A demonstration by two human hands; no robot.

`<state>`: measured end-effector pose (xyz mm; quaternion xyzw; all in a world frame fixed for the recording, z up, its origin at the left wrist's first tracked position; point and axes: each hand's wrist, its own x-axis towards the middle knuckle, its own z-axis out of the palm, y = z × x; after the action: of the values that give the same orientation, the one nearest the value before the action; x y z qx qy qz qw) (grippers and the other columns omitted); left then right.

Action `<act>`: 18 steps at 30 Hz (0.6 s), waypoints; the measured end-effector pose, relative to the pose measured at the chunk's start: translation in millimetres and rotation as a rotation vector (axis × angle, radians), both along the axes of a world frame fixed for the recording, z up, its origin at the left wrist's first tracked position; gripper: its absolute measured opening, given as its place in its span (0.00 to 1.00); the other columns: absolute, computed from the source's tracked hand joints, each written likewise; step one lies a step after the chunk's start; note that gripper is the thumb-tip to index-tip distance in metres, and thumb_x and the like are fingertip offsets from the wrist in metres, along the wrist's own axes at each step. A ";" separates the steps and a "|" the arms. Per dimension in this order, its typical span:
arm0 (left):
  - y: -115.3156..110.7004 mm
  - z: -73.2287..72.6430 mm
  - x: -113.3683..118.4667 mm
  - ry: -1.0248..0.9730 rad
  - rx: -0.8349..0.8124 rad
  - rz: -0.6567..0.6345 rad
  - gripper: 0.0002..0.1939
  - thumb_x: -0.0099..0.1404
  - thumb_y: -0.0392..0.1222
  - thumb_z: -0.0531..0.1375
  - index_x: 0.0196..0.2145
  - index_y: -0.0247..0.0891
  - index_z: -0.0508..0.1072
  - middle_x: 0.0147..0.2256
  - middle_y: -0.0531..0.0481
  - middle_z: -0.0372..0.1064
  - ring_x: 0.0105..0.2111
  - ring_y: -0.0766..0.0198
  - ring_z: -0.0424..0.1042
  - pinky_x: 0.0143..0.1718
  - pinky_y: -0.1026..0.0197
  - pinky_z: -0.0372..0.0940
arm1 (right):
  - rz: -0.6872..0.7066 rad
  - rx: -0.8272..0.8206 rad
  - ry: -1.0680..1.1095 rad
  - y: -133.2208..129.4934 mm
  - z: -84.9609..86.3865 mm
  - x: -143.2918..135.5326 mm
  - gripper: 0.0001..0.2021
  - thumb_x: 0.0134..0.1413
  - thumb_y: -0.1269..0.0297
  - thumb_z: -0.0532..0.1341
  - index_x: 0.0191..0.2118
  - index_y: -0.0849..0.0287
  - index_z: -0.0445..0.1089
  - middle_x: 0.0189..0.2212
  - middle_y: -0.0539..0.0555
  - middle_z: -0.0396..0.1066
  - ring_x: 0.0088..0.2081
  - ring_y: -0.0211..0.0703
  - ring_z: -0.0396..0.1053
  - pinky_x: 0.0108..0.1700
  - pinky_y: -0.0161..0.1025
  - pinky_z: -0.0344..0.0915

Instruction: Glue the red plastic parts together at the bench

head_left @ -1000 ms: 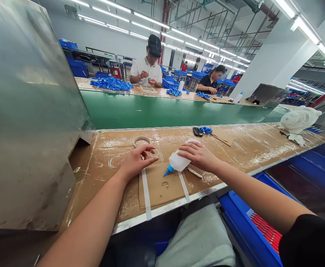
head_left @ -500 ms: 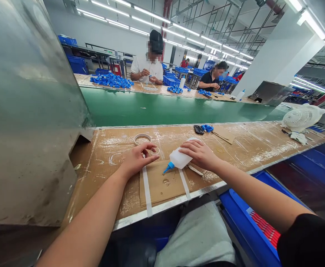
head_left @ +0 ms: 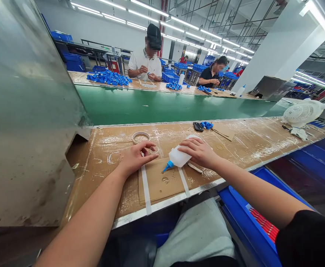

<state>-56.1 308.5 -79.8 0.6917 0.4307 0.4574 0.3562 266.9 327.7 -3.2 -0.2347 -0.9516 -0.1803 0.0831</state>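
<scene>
My right hand (head_left: 197,151) is wrapped round a white squeeze bottle (head_left: 179,157), which is tilted with its blue nozzle (head_left: 168,166) pointing down at a cardboard piece (head_left: 158,181). The nozzle tip is at or just above the cardboard, near a few small wet-looking spots (head_left: 165,180). Two white strips cross the cardboard. To the left, my left hand (head_left: 137,157) has its fingers curved around a small clear ring (head_left: 153,150), held between fingers and thumb. A larger tape-like ring (head_left: 141,137) lies just behind that hand.
A black device (head_left: 198,127) and blue parts (head_left: 206,125) lie beyond my right hand. A white fan (head_left: 302,113) stands far right, a metal housing (head_left: 31,129) on the left. Across the green belt (head_left: 151,105), two people handle small parts. Blue bins (head_left: 248,211) sit below right.
The view has shifted slightly. Both hands keep nearly the same pose, and the bottle stays tilted over the cardboard.
</scene>
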 end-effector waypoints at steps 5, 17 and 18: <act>0.1 0.0 0.3 -0.007 -0.009 -0.017 0.24 0.59 0.58 0.69 0.48 0.43 0.77 0.45 0.49 0.77 0.31 0.64 0.70 0.36 0.59 0.66 | -0.012 0.018 -0.020 -0.7 -0.4 0.8 0.20 0.67 0.69 0.57 0.62 0.54 0.66 0.58 0.58 0.69 0.59 0.53 0.65 0.63 0.55 0.58; -7.4 6.7 -3.3 0.057 -0.063 -0.115 0.23 0.60 0.57 0.69 0.49 0.43 0.77 0.43 0.50 0.77 0.31 0.65 0.68 0.33 0.61 0.65 | -0.107 -0.158 0.335 1.3 -19.1 6.8 0.29 0.52 0.75 0.63 0.61 0.53 0.64 0.57 0.58 0.69 0.58 0.53 0.66 0.59 0.52 0.64; -8.9 7.6 -3.0 0.079 -0.063 -0.122 0.22 0.60 0.57 0.69 0.48 0.44 0.77 0.42 0.50 0.76 0.30 0.65 0.67 0.33 0.61 0.64 | -0.117 -0.180 0.415 2.8 -20.5 3.7 0.30 0.51 0.75 0.63 0.61 0.53 0.63 0.58 0.57 0.68 0.59 0.53 0.66 0.61 0.52 0.63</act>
<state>-59.0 299.6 -72.2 0.7225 0.4159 0.3934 0.3876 270.6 330.4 -23.6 -0.3278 -0.9112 -0.0469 0.2452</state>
